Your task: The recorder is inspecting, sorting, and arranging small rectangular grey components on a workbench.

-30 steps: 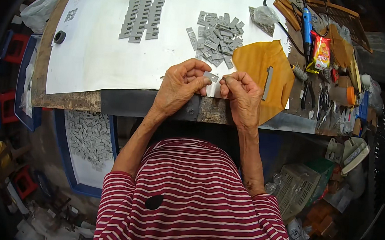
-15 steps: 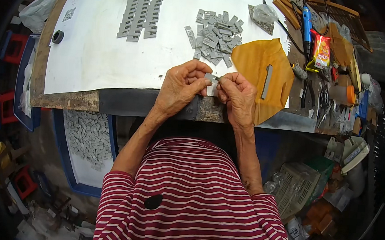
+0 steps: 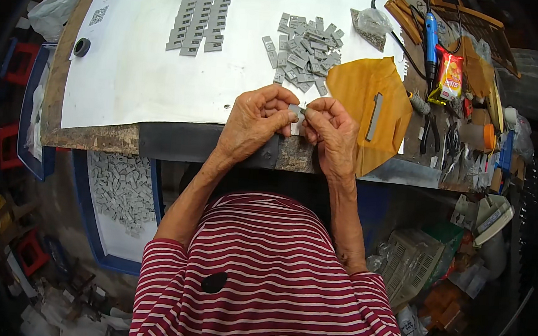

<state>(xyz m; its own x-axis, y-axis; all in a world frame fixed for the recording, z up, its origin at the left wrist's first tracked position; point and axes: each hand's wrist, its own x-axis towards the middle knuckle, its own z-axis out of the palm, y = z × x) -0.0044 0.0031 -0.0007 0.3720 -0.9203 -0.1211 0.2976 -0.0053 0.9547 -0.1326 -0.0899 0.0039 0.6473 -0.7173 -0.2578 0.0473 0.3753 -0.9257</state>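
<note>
Between my two hands, just above the table's near edge, is a small flat grey rectangular piece [image 3: 294,109]. My left hand [image 3: 255,122] pinches its left end between thumb and fingers. At the other end, the thumb and forefinger of my right hand [image 3: 334,130] close on it, with a tiny dark part at their tips too small to name. Just beyond my hands lies a loose heap of similar grey pieces [image 3: 303,53]. Farther left, more of them are laid in overlapping rows [image 3: 198,16]. A long narrow grey strip [image 3: 374,117] rests on brown paper [image 3: 391,95] beside my right hand.
White paper [image 3: 133,65] covers much of the table, with a black ring [image 3: 81,47] at left. To the right are a blue pen-shaped tool [image 3: 430,42], a red-yellow packet [image 3: 449,74], pliers [image 3: 432,132] and a bag of small parts [image 3: 369,30]. Below left sits a blue tray [image 3: 98,243] of grey pieces.
The view has shifted slightly. Both hands stay almost in place on the grey piece, which now looks slightly more tilted.
</note>
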